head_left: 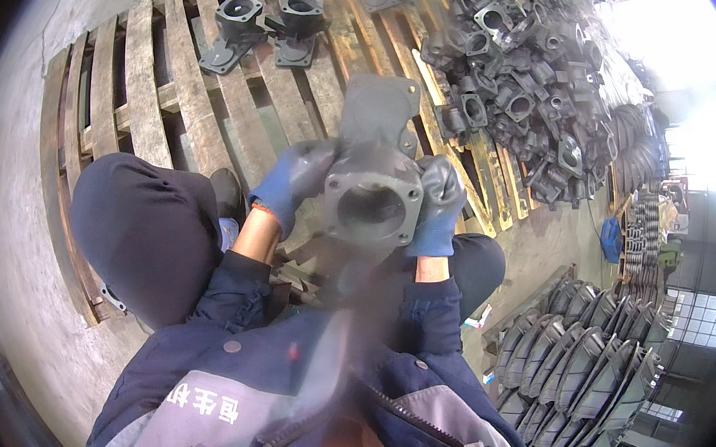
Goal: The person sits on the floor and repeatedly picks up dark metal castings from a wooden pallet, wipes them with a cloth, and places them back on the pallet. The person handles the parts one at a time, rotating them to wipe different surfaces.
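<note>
Casting (373, 164) up between both gloved hands, above near side of pallet (143, 77). Left hand (296, 175) grips its left side; right hand (442, 198), fingers curled, grips its right. Bore faces camera, flat flange points away. Two spare castings (297, 24) sit beyond on slats. Big pile (531, 94) at right. Left knee (144, 230) blocks pallet's near part; held casting hides slats behind. Curved plates (571, 361) stacked lower right.

A dark grey metal housing (372, 158) is being held aloft, its square-flanged round bore (369, 212) facing the wearer, flat holed plate (376, 110) pointing away.
</note>
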Motion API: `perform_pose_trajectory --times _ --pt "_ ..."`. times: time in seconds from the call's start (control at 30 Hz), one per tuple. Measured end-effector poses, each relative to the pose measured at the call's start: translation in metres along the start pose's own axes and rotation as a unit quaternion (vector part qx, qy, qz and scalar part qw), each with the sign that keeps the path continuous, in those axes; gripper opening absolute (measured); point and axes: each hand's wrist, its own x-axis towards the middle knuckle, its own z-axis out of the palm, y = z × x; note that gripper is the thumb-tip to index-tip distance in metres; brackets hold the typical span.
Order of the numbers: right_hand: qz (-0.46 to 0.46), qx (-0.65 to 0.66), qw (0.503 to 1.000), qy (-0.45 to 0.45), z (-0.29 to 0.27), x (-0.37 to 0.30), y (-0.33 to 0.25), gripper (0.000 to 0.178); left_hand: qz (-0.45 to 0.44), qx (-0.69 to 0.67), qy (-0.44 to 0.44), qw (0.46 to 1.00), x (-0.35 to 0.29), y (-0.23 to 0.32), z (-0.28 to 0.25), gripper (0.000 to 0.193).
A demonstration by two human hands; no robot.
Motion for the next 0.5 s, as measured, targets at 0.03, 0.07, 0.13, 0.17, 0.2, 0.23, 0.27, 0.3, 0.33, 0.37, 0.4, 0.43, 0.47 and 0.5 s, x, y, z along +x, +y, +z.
perform_pose_trajectory --times 0.03,0.07,0.13,0.17,0.2,0.23,0.27,0.3,0.33,0.37,0.4,0.43,0.47,0.5 --pt "0.011 0.04 0.999 0.003 0.001 0.001 0.0 0.026 -0.011 -0.032 -0.018 0.999 -0.002 0.004 -0.001 0.049" --pt "0.065 0.097 0.993 0.013 0.002 0.003 0.001 0.025 -0.013 -0.064 -0.033 0.997 -0.003 0.007 -0.002 0.049" --pt "0.163 0.207 0.964 0.033 0.003 0.005 0.005 0.024 0.0 -0.041 -0.037 0.998 -0.004 0.011 -0.003 0.048" --pt "0.206 0.195 0.958 0.04 0.003 0.006 0.008 0.028 0.008 -0.048 -0.037 0.998 -0.004 0.012 -0.003 0.048" --pt "0.256 0.212 0.942 0.044 0.002 0.006 0.011 0.035 0.016 -0.055 -0.038 0.998 -0.004 0.011 -0.002 0.049" --pt "0.279 0.24 0.928 0.061 0.002 0.006 0.015 0.04 0.014 -0.053 -0.036 0.998 -0.004 0.009 -0.001 0.052" --pt "0.302 0.268 0.911 0.078 0.002 0.005 0.019 0.045 0.013 -0.055 -0.035 0.998 -0.003 0.007 0.0 0.05" --pt "0.303 0.244 0.919 0.065 0.002 0.005 0.023 0.051 0.01 -0.053 -0.041 0.998 -0.002 0.005 0.001 0.048" --pt "0.303 0.219 0.926 0.051 0.003 0.004 0.026 0.058 0.004 -0.053 -0.031 0.998 -0.001 0.002 0.001 0.046" --pt "0.296 0.21 0.931 0.049 0.004 0.003 0.027 0.058 0.016 -0.06 -0.037 0.997 0.0 0.0 0.003 0.046" --pt "0.297 0.209 0.93 0.06 0.005 0.002 0.027 0.055 0.026 -0.07 -0.025 0.997 0.002 -0.002 0.004 0.046" --pt "0.298 0.208 0.929 0.072 0.006 0.002 0.027 0.052 0.036 -0.074 -0.036 0.996 0.002 -0.003 0.004 0.046" --pt "0.299 0.207 0.928 0.083 0.006 0.001 0.024 0.048 0.01 -0.066 -0.021 0.998 0.003 -0.003 0.003 0.05" --pt "0.288 0.217 0.926 0.108 0.008 0.003 0.022 0.038 -0.014 -0.054 -0.029 0.998 0.003 -0.003 0.003 0.055"
